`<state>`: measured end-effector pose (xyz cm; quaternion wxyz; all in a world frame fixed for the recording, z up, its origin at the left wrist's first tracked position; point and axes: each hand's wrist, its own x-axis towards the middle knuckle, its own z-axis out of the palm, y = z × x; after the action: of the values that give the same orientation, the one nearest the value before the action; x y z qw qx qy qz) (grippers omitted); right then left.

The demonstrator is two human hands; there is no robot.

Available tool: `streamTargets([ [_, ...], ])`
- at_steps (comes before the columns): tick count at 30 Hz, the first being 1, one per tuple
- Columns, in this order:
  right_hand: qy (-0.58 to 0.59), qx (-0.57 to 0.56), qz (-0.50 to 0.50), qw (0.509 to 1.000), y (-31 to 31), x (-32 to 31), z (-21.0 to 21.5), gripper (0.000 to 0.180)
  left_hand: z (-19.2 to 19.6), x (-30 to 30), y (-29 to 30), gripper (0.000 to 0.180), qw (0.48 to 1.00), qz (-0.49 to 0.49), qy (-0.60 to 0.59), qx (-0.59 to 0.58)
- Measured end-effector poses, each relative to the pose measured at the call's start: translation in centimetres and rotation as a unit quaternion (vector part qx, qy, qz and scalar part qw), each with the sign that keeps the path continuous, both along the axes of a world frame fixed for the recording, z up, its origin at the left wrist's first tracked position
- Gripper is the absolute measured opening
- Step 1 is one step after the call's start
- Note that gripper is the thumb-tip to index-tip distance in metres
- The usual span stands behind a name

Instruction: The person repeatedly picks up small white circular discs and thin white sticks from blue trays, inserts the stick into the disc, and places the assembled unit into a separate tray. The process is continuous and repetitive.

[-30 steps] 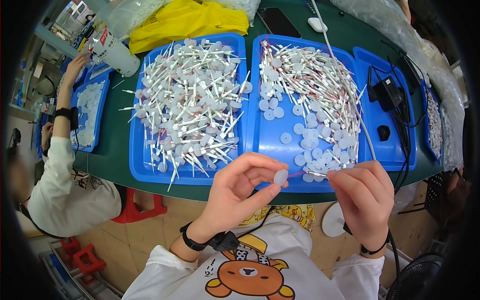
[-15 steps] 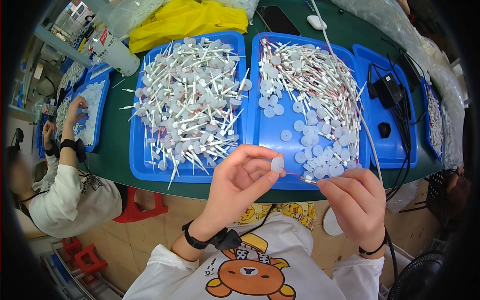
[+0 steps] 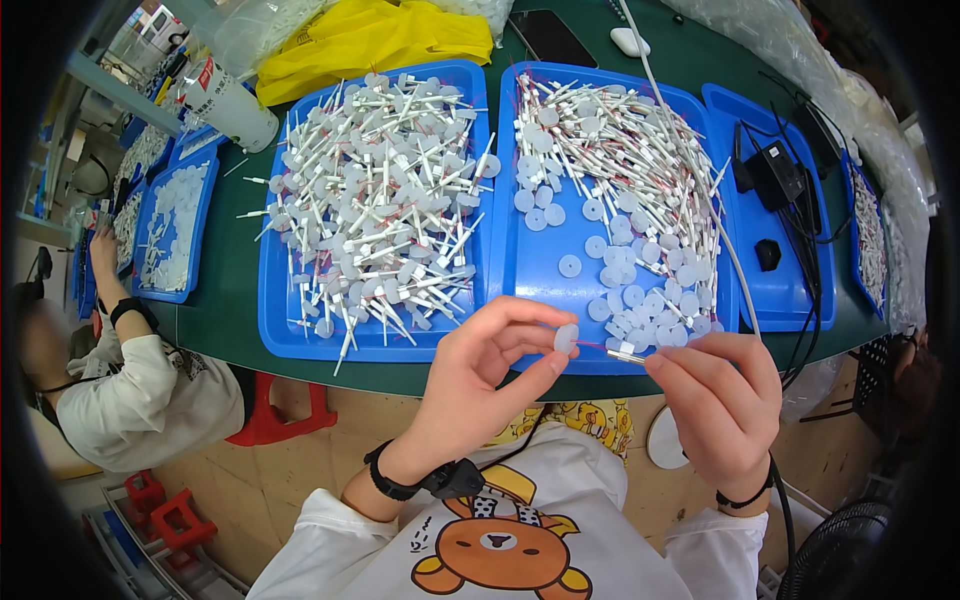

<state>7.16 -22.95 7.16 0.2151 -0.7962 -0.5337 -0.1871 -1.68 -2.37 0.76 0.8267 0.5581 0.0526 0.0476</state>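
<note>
My left hand (image 3: 500,365) pinches a round translucent white disc (image 3: 566,339) between thumb and fingertips, over the near edge of the middle blue tray (image 3: 537,275). My right hand (image 3: 715,405) grips the end of a short, thin silver rod with a white collar (image 3: 625,354). A fine reddish wire (image 3: 592,345) runs between the disc and the rod, which are slightly apart. Behind my hands, the middle tray holds loose discs (image 3: 640,310) and a heap of white sticks with red wires (image 3: 640,140).
To the left, another blue tray (image 3: 272,325) is heaped with disc-and-stick pieces. A right-hand tray (image 3: 790,318) holds black adapters and cables. A pale cable (image 3: 690,145) crosses the middle tray. A yellow bag (image 3: 375,45) and phone (image 3: 553,38) lie behind; a co-worker (image 3: 150,400) sits left.
Both hands have shifted slightly right, and the disc has turned more edge-on. More of the rod's white collar shows. The co-worker's hand has moved away from the nearer small tray.
</note>
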Motion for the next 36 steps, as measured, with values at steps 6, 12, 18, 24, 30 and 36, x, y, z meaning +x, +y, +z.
streamTargets([
  [6, -0.008, 0.005, 0.002, 1.0, -0.1, 0.0, 0.3, 0.041, 0.2, -0.2, 0.3, 0.028, 0.997, -0.016, 0.013, -0.07],
  [12, -0.012, 0.016, 0.007, 1.0, 0.0, 0.0, 0.2, 0.039, 0.1, -0.2, 0.2, 0.028, 0.998, -0.028, 0.009, -0.049],
  [18, 0.025, 0.031, 0.03, 0.999, 0.4, 0.1, -0.3, 0.04, 0.3, 0.0, -0.4, 0.033, 0.998, -0.047, -0.043, -0.01],
  [24, 0.047, 0.027, 0.034, 0.998, 0.5, 0.0, -0.6, 0.032, 0.3, 0.0, -0.4, 0.035, 0.995, -0.043, -0.084, 0.01],
  [30, 0.112, 0.016, 0.054, 0.992, 0.3, -0.2, -0.8, 0.026, 1.2, -0.2, 0.0, 0.032, 0.975, -0.012, -0.119, 0.186],
  [36, 0.307, 0.038, 0.055, 0.949, 0.4, -0.4, -0.9, 0.015, 1.6, 0.3, 0.6, 0.03, 0.959, -0.015, -0.154, 0.236],
])
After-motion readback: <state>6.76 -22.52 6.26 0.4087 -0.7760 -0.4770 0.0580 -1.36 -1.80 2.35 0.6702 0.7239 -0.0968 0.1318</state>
